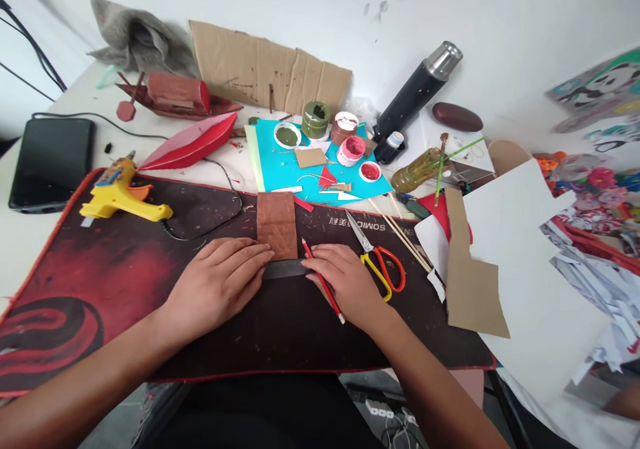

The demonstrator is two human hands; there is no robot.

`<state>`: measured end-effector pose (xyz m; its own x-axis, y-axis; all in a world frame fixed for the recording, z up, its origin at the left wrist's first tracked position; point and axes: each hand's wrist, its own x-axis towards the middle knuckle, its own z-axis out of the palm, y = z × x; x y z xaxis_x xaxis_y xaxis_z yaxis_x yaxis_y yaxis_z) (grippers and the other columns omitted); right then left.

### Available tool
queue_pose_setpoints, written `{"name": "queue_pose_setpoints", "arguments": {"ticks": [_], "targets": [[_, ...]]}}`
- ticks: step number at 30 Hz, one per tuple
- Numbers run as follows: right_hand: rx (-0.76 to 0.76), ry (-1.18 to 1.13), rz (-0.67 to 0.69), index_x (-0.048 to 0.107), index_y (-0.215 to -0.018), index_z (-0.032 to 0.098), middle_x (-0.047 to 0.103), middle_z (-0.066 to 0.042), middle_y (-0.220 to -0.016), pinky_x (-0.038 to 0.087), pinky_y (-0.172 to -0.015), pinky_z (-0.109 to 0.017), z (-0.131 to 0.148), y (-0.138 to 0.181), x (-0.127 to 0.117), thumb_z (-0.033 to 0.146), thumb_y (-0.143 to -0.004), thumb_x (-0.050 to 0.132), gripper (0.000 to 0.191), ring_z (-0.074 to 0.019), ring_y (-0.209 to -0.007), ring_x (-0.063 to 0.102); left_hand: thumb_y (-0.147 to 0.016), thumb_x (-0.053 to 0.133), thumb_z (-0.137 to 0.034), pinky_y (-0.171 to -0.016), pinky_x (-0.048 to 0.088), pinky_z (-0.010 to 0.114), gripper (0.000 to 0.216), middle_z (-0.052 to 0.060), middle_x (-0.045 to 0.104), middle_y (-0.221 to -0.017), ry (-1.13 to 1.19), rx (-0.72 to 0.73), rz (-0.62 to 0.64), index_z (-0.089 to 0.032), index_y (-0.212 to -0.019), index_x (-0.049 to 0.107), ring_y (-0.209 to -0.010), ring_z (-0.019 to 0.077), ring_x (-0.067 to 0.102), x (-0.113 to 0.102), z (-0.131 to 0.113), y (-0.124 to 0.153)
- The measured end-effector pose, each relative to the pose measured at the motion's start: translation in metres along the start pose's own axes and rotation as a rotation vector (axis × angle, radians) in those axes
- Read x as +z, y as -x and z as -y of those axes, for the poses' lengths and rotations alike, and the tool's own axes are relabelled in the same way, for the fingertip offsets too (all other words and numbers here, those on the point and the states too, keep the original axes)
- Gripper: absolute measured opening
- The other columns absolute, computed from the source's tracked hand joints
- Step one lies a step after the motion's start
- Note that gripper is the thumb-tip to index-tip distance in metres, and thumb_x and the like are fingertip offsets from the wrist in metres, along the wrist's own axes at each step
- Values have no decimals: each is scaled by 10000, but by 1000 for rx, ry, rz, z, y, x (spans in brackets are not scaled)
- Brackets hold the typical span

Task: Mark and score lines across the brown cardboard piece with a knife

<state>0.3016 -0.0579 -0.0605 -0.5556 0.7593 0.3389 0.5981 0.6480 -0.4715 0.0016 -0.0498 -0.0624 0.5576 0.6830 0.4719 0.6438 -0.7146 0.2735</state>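
Observation:
A brown painted piece of cardboard (277,225) lies on the dark mat, with a crease across it. Along its lower edge runs a flat grey ruler (284,269). My left hand (220,276) is closed over the ruler's left end, its fingertips reaching onto the brown piece's lower left corner. My right hand (347,282) is at the ruler's right end, with a red pencil (327,289) held in its fingers. The pencil's point is just right of the brown piece. Scissors (377,259) with red and yellow handles lie open beyond my right hand.
A yellow glue gun (123,199) and a black phone-like box (53,162) are at left. Behind are a red paper boat shape (193,146), a brown model boat (175,96), paint pots (316,119) on blue paper (275,169), and a black flask (415,92). Cut cardboard (473,289) lies at right.

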Motion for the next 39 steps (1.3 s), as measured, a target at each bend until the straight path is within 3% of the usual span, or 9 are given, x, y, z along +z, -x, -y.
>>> {"name": "queue_pose_setpoints", "arguments": {"ticks": [7,12,15,19,25,30,33,36,39], "targets": [[-14,31,26,804,-1290,238,851,-117,-1231,630,-1058,-477,-2,-1,-1,235,-1193,577,247,-279,-1251,768,-1046,688,-163,-1006,591,424,263,65,873,-1184,-53,-27,-31,-207,-1301,737,-1115,266,798,-2,1,0],[-37,32,26,799,-1263,201,849,-125,-1204,630,-1043,-471,-1,0,-6,226,-1191,581,231,-282,-1228,763,-1053,700,-181,-1016,575,426,305,77,841,-1241,-66,-44,-56,-227,-1355,715,-1136,268,776,-6,1,0],[-15,26,44,802,-1269,223,845,-121,-1205,632,-1035,-473,-2,3,-8,247,-1194,579,236,-280,-1223,761,-1083,707,-317,-880,557,414,227,79,825,-1149,-83,-44,-6,-225,-1287,745,-1000,260,764,-9,-4,4],[5,-3,55,805,-1249,233,845,-120,-1193,635,-1017,-472,-4,3,-9,274,-1189,597,220,-281,-1196,766,-1156,532,-509,-832,554,464,400,117,795,-1116,-103,-124,121,-184,-1248,745,-941,291,740,-10,-16,10],[3,-37,29,810,-1236,228,846,-126,-1175,639,-1005,-478,-2,1,-10,263,-1166,641,186,-288,-1175,776,-1130,558,-481,-870,593,454,314,91,765,-1055,47,-296,171,-219,-1110,729,-958,291,732,-10,-24,10],[-4,-46,18,804,-1233,236,846,-114,-1171,634,-1008,-469,-1,2,-10,271,-1164,652,171,-283,-1169,776,-1122,562,-377,-859,581,414,231,56,759,-1035,127,-326,170,-245,-972,679,-930,247,721,-13,-29,10],[-3,-54,16,804,-1213,222,841,-115,-1156,626,-985,-459,-2,2,-9,263,-1166,644,171,-280,-1130,770,-1131,545,-304,-890,579,411,172,51,779,-1076,95,-298,128,-234,-1064,687,-967,240,736,-13,-32,12],[5,-53,40,808,-1215,223,834,-115,-1151,615,-964,-454,-2,1,-9,261,-1166,641,178,-279,-1121,759,-1126,581,-395,-958,589,462,268,104,777,-1195,0,-301,97,-208,-1272,707,-1064,290,744,-12,-31,15],[14,-48,54,810,-1218,243,832,-107,-1157,609,-965,-453,-2,1,-8,272,-1171,638,181,-276,-1126,756,-1123,568,-447,-912,598,471,292,102,768,-1137,-21,-304,139,-218,-1205,728,-999,295,736,-12,-27,16]]}}
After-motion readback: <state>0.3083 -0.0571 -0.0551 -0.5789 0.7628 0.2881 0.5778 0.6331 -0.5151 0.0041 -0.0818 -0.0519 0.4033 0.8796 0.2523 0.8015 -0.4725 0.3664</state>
